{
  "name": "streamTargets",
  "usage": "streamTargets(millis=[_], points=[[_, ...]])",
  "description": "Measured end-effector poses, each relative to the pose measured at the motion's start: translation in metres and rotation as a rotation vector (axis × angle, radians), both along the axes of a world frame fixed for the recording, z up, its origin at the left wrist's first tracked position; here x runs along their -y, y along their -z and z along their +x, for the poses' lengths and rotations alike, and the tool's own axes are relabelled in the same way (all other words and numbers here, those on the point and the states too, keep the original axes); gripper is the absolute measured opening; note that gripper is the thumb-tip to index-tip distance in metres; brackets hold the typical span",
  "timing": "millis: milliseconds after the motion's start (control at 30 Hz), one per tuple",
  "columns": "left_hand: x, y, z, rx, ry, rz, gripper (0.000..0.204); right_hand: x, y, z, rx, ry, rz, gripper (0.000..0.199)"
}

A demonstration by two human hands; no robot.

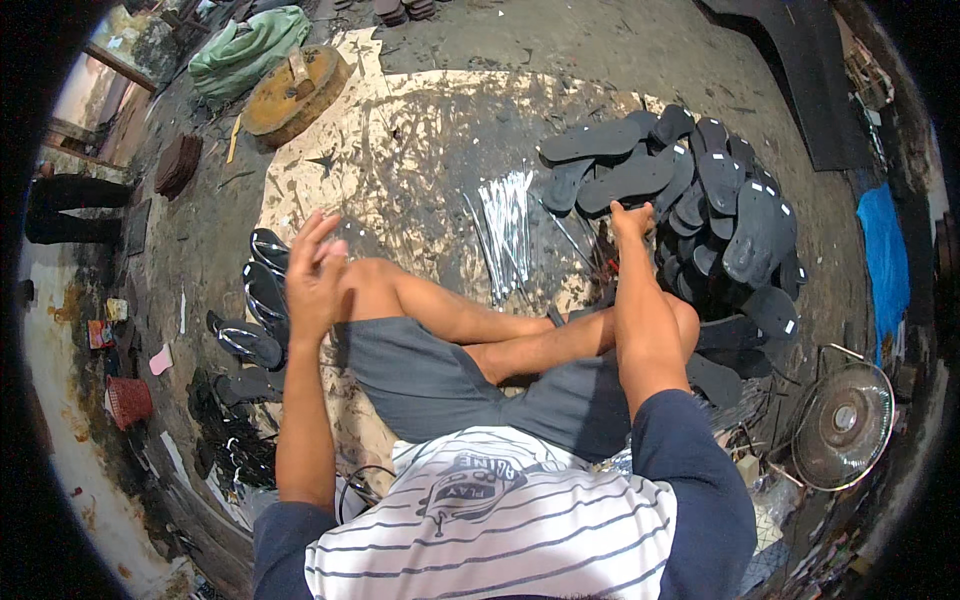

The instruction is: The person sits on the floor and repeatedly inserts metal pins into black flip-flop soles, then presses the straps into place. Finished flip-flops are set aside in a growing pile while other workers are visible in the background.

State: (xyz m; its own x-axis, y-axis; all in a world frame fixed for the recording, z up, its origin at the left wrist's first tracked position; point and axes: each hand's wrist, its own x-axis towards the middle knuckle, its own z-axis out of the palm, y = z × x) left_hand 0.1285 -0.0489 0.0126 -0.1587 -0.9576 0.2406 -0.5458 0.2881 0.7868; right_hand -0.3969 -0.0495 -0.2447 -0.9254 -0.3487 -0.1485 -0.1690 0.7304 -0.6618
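My right hand (632,220) reaches forward and closes on the near edge of a black flip-flop sole (628,184), at the left side of a large heap of soles (745,225). The underside of this grip is hidden. Raised over my left knee, my left hand (316,265) holds nothing, its fingers apart and partly curled. Beside it on the floor lie several black flip-flops with straps (265,290). A spread of shiny white-and-black straps (507,225) lies in front of my crossed legs, left of the heap.
A round wooden block (297,95) stands at the far left beside a green sack (250,52). Dark stacked pieces (178,165) lie farther left. A fan (843,418) and a blue sheet (884,260) are at the right. A stained tan sheet (410,110) covers the floor ahead.
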Motion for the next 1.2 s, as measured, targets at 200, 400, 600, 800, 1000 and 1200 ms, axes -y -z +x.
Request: streamTargets(millis=[200,400,600,800,1000,1200], points=[[-0.014,0.001,-0.069,-0.195,0.196,0.229,0.035,0.042,0.019,0.015,0.563,0.113,-0.258,0.103],[-0.008,0.028,-0.083,-0.394,0.203,0.523,0.049,0.037,-0.023,0.064,0.129,-0.031,-0.577,0.042],[0.029,0.075,-0.095,-0.535,-0.114,0.533,0.056,-0.046,-0.139,0.243,0.040,-1.329,-0.555,0.034],[-0.006,0.020,-0.006,-0.531,-0.208,0.387,0.053,0.016,-0.065,0.209,-0.107,-0.816,-0.434,0.033],[-0.112,0.016,0.017,-0.234,-0.069,0.607,0.067,0.015,0.007,0.194,0.063,-0.762,0.062,0.030],[-0.066,-0.003,-0.012,0.150,-0.081,0.078,0.059,-0.006,-0.020,0.155,0.113,-0.704,0.098,0.025]])
